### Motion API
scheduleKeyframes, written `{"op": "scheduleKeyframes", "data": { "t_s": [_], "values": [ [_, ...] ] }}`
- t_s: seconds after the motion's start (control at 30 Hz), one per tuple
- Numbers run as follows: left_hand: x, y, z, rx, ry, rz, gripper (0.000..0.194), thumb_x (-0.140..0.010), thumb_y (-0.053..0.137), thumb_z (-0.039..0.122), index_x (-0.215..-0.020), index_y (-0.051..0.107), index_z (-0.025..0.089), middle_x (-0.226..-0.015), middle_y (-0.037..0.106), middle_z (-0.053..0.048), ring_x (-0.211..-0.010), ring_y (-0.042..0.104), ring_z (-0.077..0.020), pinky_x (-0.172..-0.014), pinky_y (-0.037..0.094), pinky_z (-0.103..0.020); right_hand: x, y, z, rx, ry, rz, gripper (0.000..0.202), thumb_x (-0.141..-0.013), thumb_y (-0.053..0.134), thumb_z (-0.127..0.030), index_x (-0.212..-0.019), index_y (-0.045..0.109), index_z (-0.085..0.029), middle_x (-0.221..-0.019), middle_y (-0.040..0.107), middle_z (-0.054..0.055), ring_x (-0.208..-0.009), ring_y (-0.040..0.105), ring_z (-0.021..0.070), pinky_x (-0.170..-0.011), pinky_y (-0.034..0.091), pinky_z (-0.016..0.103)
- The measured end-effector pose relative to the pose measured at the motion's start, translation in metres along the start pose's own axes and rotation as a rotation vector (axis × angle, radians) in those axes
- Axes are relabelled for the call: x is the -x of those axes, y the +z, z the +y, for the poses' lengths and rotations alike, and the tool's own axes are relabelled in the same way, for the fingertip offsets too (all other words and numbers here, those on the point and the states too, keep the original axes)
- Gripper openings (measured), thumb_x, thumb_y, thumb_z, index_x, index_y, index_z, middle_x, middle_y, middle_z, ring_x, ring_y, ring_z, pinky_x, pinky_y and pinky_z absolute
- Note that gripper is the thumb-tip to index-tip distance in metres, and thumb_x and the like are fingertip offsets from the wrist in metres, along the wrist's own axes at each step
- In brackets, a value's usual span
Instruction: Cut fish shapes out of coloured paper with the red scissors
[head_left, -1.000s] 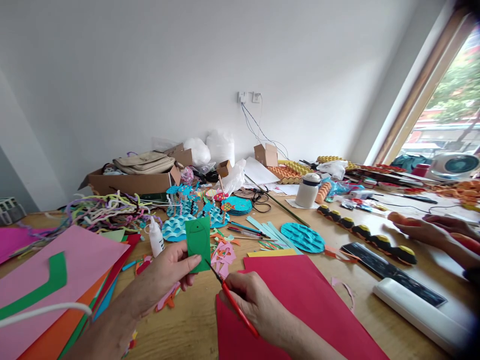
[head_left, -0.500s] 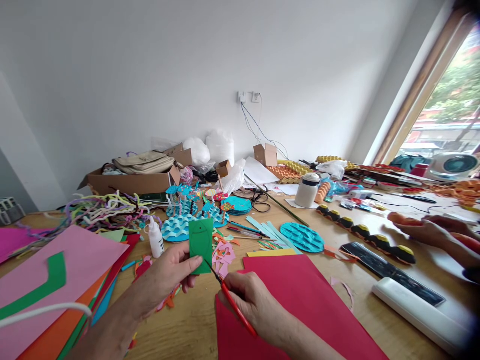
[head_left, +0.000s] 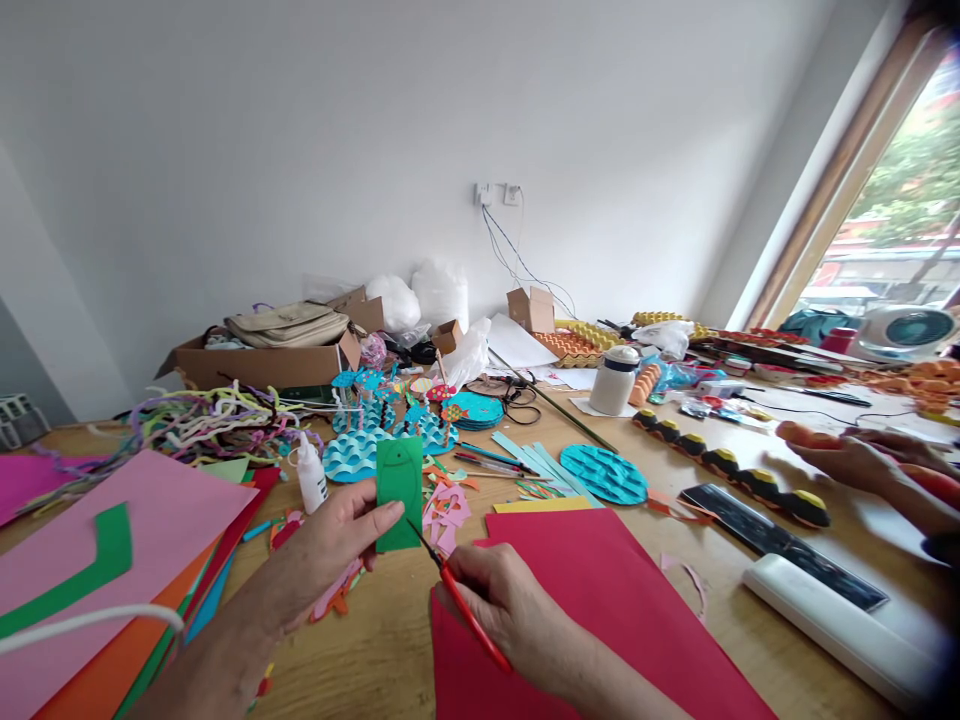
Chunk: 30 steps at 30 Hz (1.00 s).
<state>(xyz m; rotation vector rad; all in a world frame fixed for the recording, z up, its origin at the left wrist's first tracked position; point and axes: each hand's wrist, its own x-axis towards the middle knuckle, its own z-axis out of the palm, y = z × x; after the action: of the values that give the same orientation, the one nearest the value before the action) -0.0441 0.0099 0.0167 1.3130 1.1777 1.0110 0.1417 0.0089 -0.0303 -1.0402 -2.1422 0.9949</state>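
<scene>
Just left of the large red sheet (head_left: pixel 592 610), above the wooden surface (head_left: pixel 352 640), I can see a small green paper piece (head_left: pixel 400 490) held upright, a fish outline drawn on it. The left hand (head_left: pixel 337 540) is closed on its left edge, thumb in front. The right hand (head_left: pixel 502 610) is clamped around red-handled scissors (head_left: pixel 469 615), whose tips reach the paper's lower right edge; I can't tell how far apart the blades stand. That piece looks light and thin, stiff enough to stand up from the pinch, yet I'd expect it to bend or crease under a hard squeeze. It doesn't look slippery. The left margin, outside the drawn line, seems the best place to hold it.
</scene>
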Motion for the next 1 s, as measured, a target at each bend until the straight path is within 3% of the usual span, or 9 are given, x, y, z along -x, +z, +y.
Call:
{"op": "scheduleKeyframes", "data": {
  "t_s": [0.2,0.37,0.53,0.77,1.0],
  "values": [
    [-0.002,0.003,-0.003,0.11,-0.03,0.043,0.018,-0.064,0.068,0.034,-0.068,0.063,0.017,-0.055,0.056,0.003,-0.045,0.042,-0.0086,-0.042,0.033,-0.018,0.001,0.001,0.0,-0.053,0.006,0.004,0.032,-0.082,0.049,-0.029,-0.055,0.038,-0.017,-0.049,0.032,-0.007,-0.048,0.027,0.0068,-0.043,0.019,0.02],
    [-0.003,0.008,-0.008,0.243,-0.018,0.081,0.024,-0.063,0.069,0.032,-0.082,0.064,0.019,-0.065,0.06,0.003,-0.048,0.045,-0.0074,-0.044,0.035,-0.018,0.0,0.008,0.003,-0.351,0.084,-0.036,0.03,-0.081,0.047,-0.036,-0.058,0.04,-0.018,-0.046,0.037,-0.007,-0.042,0.035,0.0062,-0.04,0.024,0.017],
    [-0.002,0.016,-0.012,0.301,0.017,0.125,0.016,-0.068,0.066,0.026,-0.082,0.061,0.02,-0.062,0.057,0.005,-0.053,0.047,-0.0074,-0.047,0.038,-0.017,0.001,0.015,-0.001,-0.577,0.146,-0.051,0.039,-0.075,0.048,-0.053,-0.062,0.045,-0.017,-0.041,0.041,-0.007,-0.035,0.036,0.0057,-0.036,0.024,0.017],
    [-0.001,0.021,-0.016,0.388,0.042,0.179,0.016,-0.068,0.068,0.026,-0.08,0.06,0.019,-0.068,0.06,0.004,-0.056,0.048,-0.0076,-0.047,0.041,-0.017,0.001,0.017,0.002,-0.683,0.129,-0.069,0.052,-0.07,0.049,-0.066,-0.064,0.05,-0.015,-0.042,0.043,-0.006,-0.035,0.037,0.0059,-0.038,0.027,0.018],
    [-0.001,0.028,-0.016,0.413,0.053,0.172,0.019,-0.065,0.07,0.027,-0.078,0.06,0.018,-0.065,0.06,0.004,-0.05,0.045,-0.0068,-0.041,0.038,-0.016,0.0,0.02,0.01,-0.731,0.122,-0.065,0.055,-0.068,0.051,-0.068,-0.066,0.052,-0.014,-0.042,0.045,-0.006,-0.035,0.038,0.0058,-0.037,0.027,0.017]
  ]
}}
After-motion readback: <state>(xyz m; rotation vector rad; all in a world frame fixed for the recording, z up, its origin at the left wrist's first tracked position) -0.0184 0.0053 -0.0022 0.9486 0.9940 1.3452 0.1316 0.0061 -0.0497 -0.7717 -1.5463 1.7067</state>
